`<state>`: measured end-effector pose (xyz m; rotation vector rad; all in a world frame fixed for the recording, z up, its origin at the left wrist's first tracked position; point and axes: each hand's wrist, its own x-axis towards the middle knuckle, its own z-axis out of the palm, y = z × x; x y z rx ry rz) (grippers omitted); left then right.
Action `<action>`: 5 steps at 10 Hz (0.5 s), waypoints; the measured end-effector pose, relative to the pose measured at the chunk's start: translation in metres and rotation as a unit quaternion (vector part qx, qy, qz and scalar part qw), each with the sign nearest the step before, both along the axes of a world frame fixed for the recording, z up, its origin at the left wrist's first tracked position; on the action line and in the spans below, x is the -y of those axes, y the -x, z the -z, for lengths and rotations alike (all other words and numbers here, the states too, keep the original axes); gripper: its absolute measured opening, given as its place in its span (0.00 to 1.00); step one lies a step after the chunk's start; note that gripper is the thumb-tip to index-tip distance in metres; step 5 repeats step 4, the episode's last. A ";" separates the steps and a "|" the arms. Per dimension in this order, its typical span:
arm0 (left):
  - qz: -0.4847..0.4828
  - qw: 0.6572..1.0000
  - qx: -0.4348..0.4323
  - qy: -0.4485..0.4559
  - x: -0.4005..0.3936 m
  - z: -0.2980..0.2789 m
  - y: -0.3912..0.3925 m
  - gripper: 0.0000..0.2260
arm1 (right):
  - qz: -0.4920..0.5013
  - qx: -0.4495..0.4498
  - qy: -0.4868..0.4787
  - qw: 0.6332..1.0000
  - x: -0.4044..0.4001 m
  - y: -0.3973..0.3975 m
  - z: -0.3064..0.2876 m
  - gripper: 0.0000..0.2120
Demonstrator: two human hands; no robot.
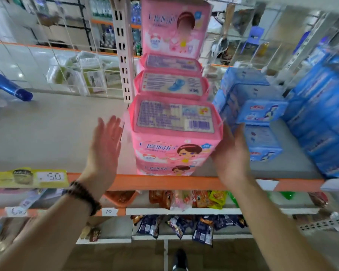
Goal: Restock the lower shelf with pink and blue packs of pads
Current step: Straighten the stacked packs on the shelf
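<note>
A row of pink packs of pads (174, 133) runs front to back on the grey shelf (47, 133), stacked two high at the front, with one more pink pack (174, 28) standing upright at the back. My left hand (104, 147) hovers flat and open just left of the front pink pack, a small gap apart. My right hand (231, 153) lies flat against that pack's right side. Blue packs of pads (260, 114) are stacked to the right of my right hand, and a taller blue pile (325, 118) fills the far right.
An orange shelf edge (164, 181) with price tags runs below my hands. A blue tube (10, 85) lies at the far left. A white slotted upright (123, 49) and a wire grid stand behind the packs. Snack bags fill the shelves below.
</note>
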<state>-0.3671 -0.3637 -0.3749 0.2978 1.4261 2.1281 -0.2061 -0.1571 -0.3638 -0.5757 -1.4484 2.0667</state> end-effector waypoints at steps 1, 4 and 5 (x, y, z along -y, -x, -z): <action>0.010 1.000 -0.018 -0.001 0.014 -0.014 -0.021 0.36 | -0.025 -0.032 -0.040 0.998 0.019 -0.026 -0.006 0.50; 0.017 0.993 -0.112 0.026 -0.012 -0.043 -0.070 0.21 | -0.005 0.023 -0.158 0.987 0.066 -0.025 -0.032 0.24; 0.017 0.993 -0.112 0.026 -0.012 -0.043 -0.070 0.21 | -0.005 0.023 -0.158 0.987 0.066 -0.025 -0.032 0.24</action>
